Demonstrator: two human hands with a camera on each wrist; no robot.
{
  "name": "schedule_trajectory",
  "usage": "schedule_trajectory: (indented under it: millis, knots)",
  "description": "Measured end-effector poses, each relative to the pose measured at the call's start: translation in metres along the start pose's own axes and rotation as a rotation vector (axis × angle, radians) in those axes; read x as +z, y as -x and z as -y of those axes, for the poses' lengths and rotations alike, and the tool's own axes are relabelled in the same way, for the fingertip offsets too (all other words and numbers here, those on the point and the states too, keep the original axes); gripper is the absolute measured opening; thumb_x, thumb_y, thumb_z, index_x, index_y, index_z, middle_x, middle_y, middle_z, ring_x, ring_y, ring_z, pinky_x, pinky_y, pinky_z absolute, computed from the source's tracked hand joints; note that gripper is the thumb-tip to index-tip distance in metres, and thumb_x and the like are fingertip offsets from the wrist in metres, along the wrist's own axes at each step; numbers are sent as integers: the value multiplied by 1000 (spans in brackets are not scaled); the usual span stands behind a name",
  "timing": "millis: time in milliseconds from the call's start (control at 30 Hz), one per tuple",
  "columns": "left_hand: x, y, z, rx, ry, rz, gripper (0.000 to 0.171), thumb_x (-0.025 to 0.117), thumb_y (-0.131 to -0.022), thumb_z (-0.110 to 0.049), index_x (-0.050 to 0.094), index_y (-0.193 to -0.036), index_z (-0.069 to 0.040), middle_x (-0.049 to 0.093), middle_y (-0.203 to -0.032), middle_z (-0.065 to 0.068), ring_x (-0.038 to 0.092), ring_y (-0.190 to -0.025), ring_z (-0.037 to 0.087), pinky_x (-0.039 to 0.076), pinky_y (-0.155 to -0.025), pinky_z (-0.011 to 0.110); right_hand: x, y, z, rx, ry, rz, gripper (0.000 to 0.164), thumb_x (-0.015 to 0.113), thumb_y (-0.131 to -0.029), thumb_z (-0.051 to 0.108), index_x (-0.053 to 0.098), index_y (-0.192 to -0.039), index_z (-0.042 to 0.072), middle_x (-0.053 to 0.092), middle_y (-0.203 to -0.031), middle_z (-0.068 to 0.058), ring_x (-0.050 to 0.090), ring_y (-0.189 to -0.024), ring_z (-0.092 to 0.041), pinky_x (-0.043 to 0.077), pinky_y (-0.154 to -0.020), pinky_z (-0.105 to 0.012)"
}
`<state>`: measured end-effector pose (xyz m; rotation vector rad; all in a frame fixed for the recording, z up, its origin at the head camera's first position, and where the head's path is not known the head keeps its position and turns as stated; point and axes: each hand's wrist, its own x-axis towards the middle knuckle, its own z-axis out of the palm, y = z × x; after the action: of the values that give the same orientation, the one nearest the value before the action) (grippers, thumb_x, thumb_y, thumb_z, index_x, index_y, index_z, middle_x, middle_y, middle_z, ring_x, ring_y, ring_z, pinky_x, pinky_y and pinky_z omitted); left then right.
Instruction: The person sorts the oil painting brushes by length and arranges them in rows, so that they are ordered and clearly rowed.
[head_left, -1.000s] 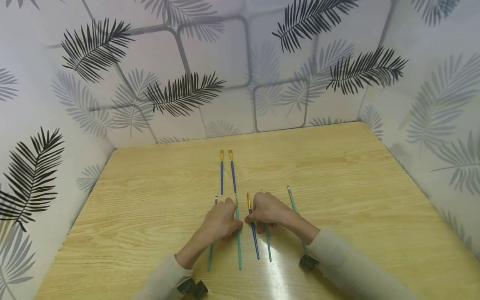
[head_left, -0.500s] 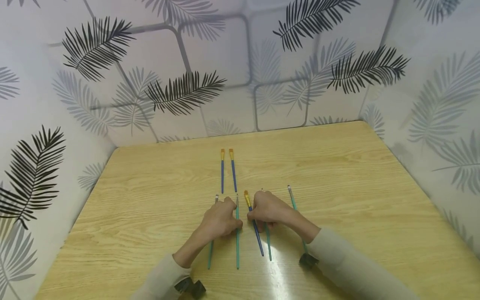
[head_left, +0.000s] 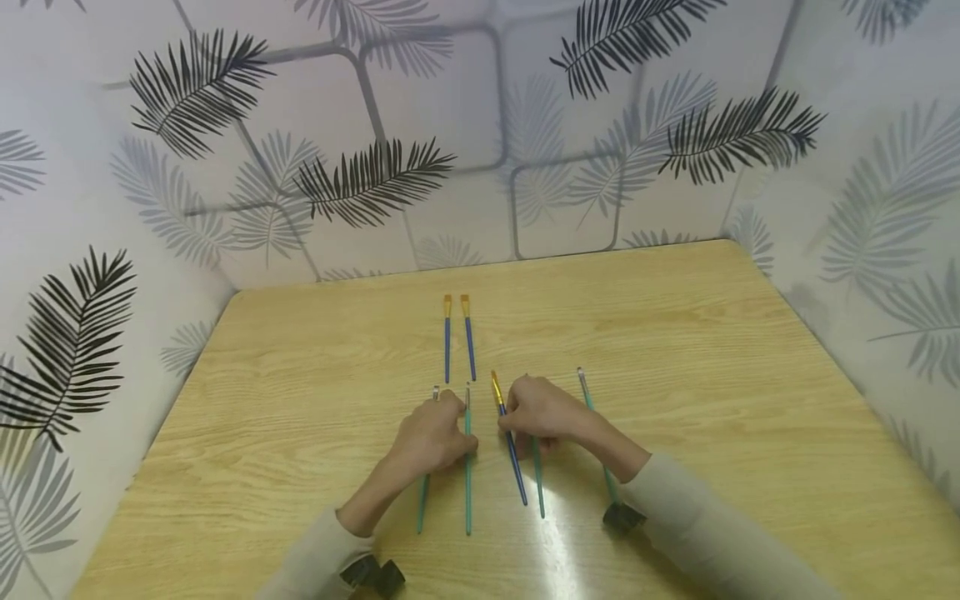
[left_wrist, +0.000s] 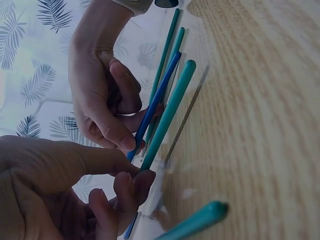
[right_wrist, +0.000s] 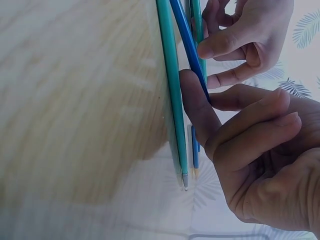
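My left hand (head_left: 431,433) pinches a green-handled paintbrush (head_left: 468,492) between thumb and fingers, its thin bristle end pointing away from me. In the left wrist view, the rounded handle end of this green paintbrush (left_wrist: 170,115) is raised above the table. A blue-handled paintbrush (head_left: 517,475) with a gold ferrule is pinched by my right hand (head_left: 543,408), thumb and index finger on its handle. It slants, bristle end to the far left. Beneath my right hand lies another green paintbrush (head_left: 538,492), partly hidden. One more green paintbrush (head_left: 422,508) passes under my left hand.
Two blue paintbrushes with flat orange bristles, a left one (head_left: 447,350) and a right one (head_left: 470,350), lie farther back on the wooden table (head_left: 315,375). Another green paintbrush (head_left: 587,396) lies under my right forearm. A leaf-patterned wall (head_left: 465,217) stands behind the table.
The green paintbrush in my left hand has shifted slightly left and straightened. The blue one in my right hand has moved a little away from me and tilted more.
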<state>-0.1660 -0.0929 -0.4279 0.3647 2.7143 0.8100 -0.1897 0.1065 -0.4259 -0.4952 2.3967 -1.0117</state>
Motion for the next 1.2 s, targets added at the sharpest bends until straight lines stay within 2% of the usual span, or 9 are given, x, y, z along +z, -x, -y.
schedule_trajectory:
  millis: [200, 433, 533, 667, 800, 967, 1200]
  knots:
    - [-3, 4, 3, 8, 19, 8, 57, 71, -84, -7, 49, -131, 17, 54, -46, -3, 45, -34, 4, 27, -34, 16, -3, 0, -3, -46, -35, 7, 26, 60, -94, 12, 65, -74, -3, 72, -60, -7, 47, -31, -5, 35, -32, -15]
    - [-7, 6, 7, -26, 3, 10, 59, 72, -84, -8, 49, -133, 15, 57, -48, 0, 48, -35, 5, 28, -34, 16, -6, -1, -6, -96, -62, 5, 22, 60, -97, 12, 64, -80, -1, 72, -62, -8, 46, -31, -5, 34, -33, -15]
    - [-7, 7, 9, -36, -11, 7, 60, 72, -83, -8, 49, -133, 15, 55, -47, -2, 45, -36, 5, 27, -34, 16, -7, -1, -7, -112, -72, 5, 18, 61, -97, 12, 64, -84, -1, 72, -63, -8, 45, -31, -4, 34, -33, -15]
    - [-7, 6, 12, -44, -32, 4, 64, 72, -83, -8, 45, -135, 18, 51, -45, -3, 39, -34, 4, 26, -33, 16, -7, -1, -7, -107, -80, 5, 17, 61, -97, 12, 63, -86, -1, 73, -63, -8, 46, -31, -4, 33, -33, -15]
    - [-8, 7, 14, -40, -46, 6, 63, 71, -84, -8, 45, -134, 18, 51, -46, -3, 39, -33, 4, 26, -33, 16, -8, -1, -6, -108, -88, 3, 17, 61, -97, 12, 63, -87, -2, 73, -64, -8, 47, -31, -5, 34, -33, -15]
    - [-11, 8, 17, -53, -72, 3, 57, 72, -84, -9, 50, -131, 14, 54, -48, -1, 43, -35, 5, 28, -34, 15, -8, -4, -7, -118, -103, 5, 17, 61, -96, 11, 63, -87, -3, 73, -65, -10, 45, -30, -5, 33, -33, -15]
    - [-11, 7, 17, -35, -112, -13, 49, 73, -83, -9, 55, -124, 12, 56, -49, 0, 51, -37, 7, 31, -36, 16, -10, -4, -7, -53, -124, -13, 14, 62, -95, 12, 63, -89, 0, 73, -66, -11, 43, -30, -7, 30, -32, -17]
